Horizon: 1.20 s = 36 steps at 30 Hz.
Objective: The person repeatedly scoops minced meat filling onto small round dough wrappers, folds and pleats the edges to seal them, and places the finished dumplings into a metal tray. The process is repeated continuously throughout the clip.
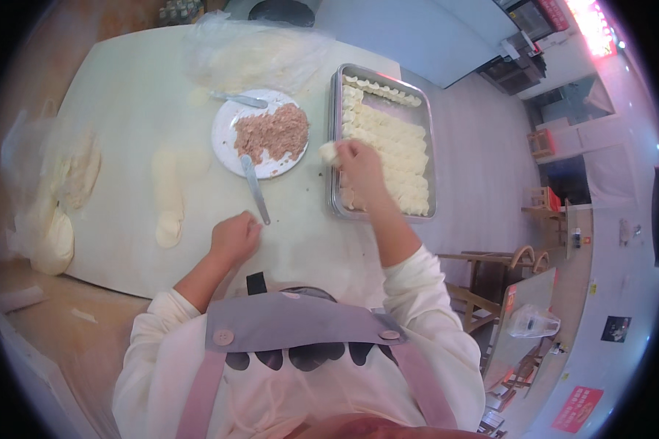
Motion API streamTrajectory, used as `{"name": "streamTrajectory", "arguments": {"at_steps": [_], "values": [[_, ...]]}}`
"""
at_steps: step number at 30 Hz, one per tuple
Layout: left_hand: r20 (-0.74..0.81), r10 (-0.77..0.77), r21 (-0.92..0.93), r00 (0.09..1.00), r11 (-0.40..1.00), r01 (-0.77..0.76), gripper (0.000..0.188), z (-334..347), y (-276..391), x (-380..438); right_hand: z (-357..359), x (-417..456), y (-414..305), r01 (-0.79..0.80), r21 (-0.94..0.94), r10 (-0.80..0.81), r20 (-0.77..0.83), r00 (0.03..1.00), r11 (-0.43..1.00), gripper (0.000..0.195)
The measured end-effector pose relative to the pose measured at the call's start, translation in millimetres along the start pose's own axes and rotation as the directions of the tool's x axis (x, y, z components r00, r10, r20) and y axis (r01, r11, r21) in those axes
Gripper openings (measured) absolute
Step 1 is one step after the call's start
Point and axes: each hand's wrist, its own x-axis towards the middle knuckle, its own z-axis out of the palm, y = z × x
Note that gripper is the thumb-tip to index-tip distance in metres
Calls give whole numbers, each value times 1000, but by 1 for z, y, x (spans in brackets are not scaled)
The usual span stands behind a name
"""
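Between the fingertips of my right hand (pixel 359 164) is a pale filled dumpling (pixel 328 153), held over the left rim of a metal tray (pixel 431 137). Rows of similar dumplings (pixel 387 148) fill most of that tray, with a bare strip of metal near its far end. My left hand (pixel 235 239) rests on the table with its fingers curled, and nothing shows in it. Just beside it is the end of a flat metal spatula (pixel 256 189), which leans on a white plate (pixel 219 140) of minced filling (pixel 274 131). A second spatula (pixel 240 99) lies across the plate's far rim.
Overlapping round dough wrappers (pixel 169 214) lie in a row on the pale table (pixel 126 110). Bagged dough (pixel 60 236) sits at the left edge, and a clear plastic bag (pixel 258 49) lies at the back. Wooden chairs (pixel 478 274) stand to the right.
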Motion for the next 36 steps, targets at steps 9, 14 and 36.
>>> {"name": "streamTrajectory", "arguments": {"at_steps": [9, 14, 36], "values": [[-203, 301, 63, 932, 954, -294, 8, 17, -22, -8, -48, 161, 63, 82, -404, -232, -338, 912, 911, 33], [-193, 309, 62, 931, 951, -302, 7, 15, -20, -4, -31, 179, 87, 40, -519, -213, -278, 937, 854, 32], [-356, 256, 171, 899, 963, -207, 12, 0, -45, 14, 71, -41, -22, 400, -224, -357, 207, 911, 889, 23]]}}
